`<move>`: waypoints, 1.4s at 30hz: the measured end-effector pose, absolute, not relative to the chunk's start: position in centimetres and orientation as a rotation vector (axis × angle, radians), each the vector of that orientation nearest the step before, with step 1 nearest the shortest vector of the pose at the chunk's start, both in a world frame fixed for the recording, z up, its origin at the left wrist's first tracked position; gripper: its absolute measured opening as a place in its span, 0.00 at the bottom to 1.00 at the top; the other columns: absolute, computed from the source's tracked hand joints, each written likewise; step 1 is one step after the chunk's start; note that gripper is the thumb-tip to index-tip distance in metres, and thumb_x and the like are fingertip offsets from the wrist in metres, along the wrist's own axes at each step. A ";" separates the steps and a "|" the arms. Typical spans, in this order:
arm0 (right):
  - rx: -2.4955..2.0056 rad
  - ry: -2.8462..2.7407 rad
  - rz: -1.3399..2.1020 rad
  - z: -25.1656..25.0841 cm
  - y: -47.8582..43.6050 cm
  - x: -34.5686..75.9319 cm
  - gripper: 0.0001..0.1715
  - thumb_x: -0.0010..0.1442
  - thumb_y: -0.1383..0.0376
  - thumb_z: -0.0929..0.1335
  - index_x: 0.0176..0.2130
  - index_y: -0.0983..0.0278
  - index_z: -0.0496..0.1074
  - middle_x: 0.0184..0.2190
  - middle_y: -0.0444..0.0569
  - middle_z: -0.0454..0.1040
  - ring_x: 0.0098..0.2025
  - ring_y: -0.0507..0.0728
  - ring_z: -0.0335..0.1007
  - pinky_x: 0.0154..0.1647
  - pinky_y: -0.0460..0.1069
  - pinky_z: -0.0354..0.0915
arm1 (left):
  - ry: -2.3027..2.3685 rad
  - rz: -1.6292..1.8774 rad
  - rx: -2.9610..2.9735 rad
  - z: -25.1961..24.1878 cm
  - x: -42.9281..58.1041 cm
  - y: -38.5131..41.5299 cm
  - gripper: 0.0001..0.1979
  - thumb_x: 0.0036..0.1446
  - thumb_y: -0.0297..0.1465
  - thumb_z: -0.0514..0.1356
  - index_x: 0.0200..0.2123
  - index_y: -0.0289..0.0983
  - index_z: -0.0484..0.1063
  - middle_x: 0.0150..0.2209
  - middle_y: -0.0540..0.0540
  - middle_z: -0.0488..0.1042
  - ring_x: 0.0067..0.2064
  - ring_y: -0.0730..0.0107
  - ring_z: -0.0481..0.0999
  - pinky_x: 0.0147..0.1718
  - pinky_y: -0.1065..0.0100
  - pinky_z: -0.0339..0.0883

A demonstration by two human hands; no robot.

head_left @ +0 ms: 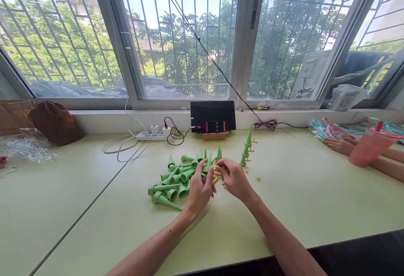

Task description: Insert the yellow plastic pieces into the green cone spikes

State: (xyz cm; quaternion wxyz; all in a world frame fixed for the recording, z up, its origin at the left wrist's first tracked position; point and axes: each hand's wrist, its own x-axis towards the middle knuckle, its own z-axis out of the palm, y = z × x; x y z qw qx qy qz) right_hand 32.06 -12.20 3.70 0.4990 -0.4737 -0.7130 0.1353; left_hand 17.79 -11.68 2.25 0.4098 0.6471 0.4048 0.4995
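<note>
My left hand (201, 187) and my right hand (234, 177) meet at the middle of the table, fingertips close together. Between them is a small yellow plastic peg (214, 166), pinched by both hands. Left of my left hand lies a loose heap of green plastic watering spikes (175, 179), hollow cones with ribbed caps. A few spikes point upward just behind my fingers. More yellow pegs (216, 179) lie under and between my hands, partly hidden. Right of my right hand rises a stack of nested green spikes (245, 152) with yellow pegs sticking out sideways.
One loose yellow piece (259, 178) lies right of the stack. Behind stand a phone (213, 126), a tablet (213, 110) and a power strip (151, 136) with cables. At right, another person's hands (336, 144) rest near a pink cup (366, 147). A brown pouch (55, 122) sits at left.
</note>
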 end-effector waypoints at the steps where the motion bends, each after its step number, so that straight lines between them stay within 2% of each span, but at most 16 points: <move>1: -1.145 -1.727 0.327 3.7 -12.2 32.0 0.09 0.65 0.67 0.61 0.36 0.64 0.70 0.31 0.49 0.73 0.33 0.55 0.67 0.34 0.47 0.63 | 1.018 1.260 1.620 2.3 17.8 -11.7 0.28 0.63 0.47 0.52 0.58 0.35 0.60 0.14 0.56 0.68 0.13 0.72 0.67 0.16 0.74 0.62; 5: -1.144 -1.731 0.336 3.8 -12.3 32.0 0.10 0.66 0.66 0.61 0.36 0.64 0.69 0.31 0.49 0.74 0.33 0.55 0.68 0.34 0.47 0.63 | 1.010 1.264 1.585 2.4 17.8 -11.6 0.26 0.65 0.47 0.48 0.58 0.35 0.60 0.13 0.56 0.68 0.13 0.73 0.66 0.15 0.75 0.62; 11: -1.142 -1.740 0.344 3.8 -12.4 32.0 0.10 0.66 0.66 0.60 0.36 0.64 0.69 0.31 0.49 0.73 0.32 0.54 0.67 0.34 0.47 0.62 | 0.988 1.271 1.597 2.2 17.7 -11.6 0.25 0.65 0.45 0.49 0.58 0.36 0.59 0.13 0.57 0.67 0.13 0.74 0.66 0.14 0.76 0.62; 17: -1.144 -1.749 0.344 3.9 -12.4 32.0 0.12 0.67 0.65 0.60 0.34 0.64 0.68 0.28 0.47 0.72 0.28 0.53 0.64 0.31 0.46 0.60 | 0.968 1.281 1.584 2.5 17.7 -11.7 0.24 0.63 0.45 0.51 0.56 0.37 0.60 0.23 0.53 0.73 0.14 0.75 0.68 0.13 0.75 0.62; 30: -1.241 -1.764 0.291 3.9 -12.4 32.1 0.16 0.68 0.63 0.58 0.28 0.63 0.62 0.24 0.44 0.68 0.25 0.52 0.59 0.27 0.46 0.54 | 0.989 1.251 1.639 2.2 17.6 -11.6 0.24 0.63 0.44 0.51 0.57 0.36 0.60 0.17 0.55 0.71 0.13 0.74 0.66 0.15 0.74 0.63; 40: -1.299 -1.774 0.232 3.8 -12.3 32.1 0.19 0.69 0.62 0.56 0.25 0.62 0.54 0.21 0.42 0.62 0.23 0.51 0.53 0.26 0.46 0.50 | 0.943 1.233 1.643 2.2 17.6 -11.6 0.25 0.63 0.43 0.52 0.58 0.36 0.59 0.25 0.50 0.75 0.14 0.76 0.67 0.14 0.74 0.62; 42: -1.307 -1.763 0.218 3.7 -12.2 32.2 0.19 0.69 0.62 0.56 0.25 0.62 0.53 0.20 0.42 0.60 0.23 0.51 0.52 0.25 0.46 0.49 | 0.936 1.223 1.653 2.2 17.6 -11.6 0.25 0.63 0.43 0.52 0.58 0.36 0.58 0.24 0.51 0.74 0.15 0.75 0.68 0.14 0.74 0.63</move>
